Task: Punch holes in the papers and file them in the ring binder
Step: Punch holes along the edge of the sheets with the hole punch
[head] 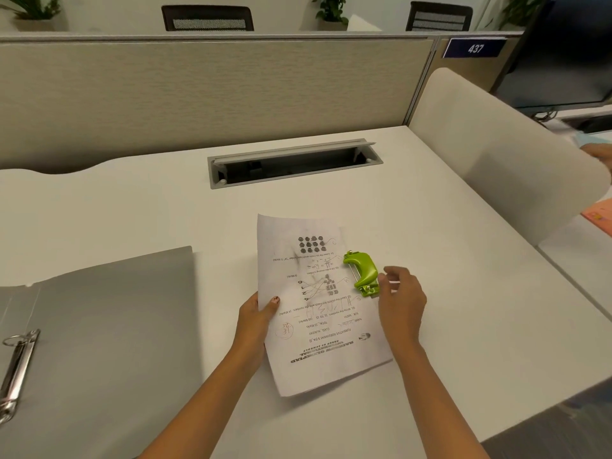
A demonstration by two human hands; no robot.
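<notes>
A printed sheet of paper [318, 342] lies on the white desk [447, 260], its text upside down to me. My left hand [256, 318] pinches the sheet's left edge, thumb on top. A green hole punch [361, 272] sits over the sheet's right edge. My right hand [402, 301] is just right of the punch, fingers spread, fingertips at or touching its near end, holding nothing. The open grey ring binder [109, 326] lies at the left, its metal ring mechanism [16, 366] at the far left.
A cable tray with a raised lid [294, 164] is sunk into the desk behind the paper. A beige partition [215, 94] stands at the back. A white rounded divider [496, 150] borders the right side, with a monitor [563, 51] and another person's hand [596, 154] beyond.
</notes>
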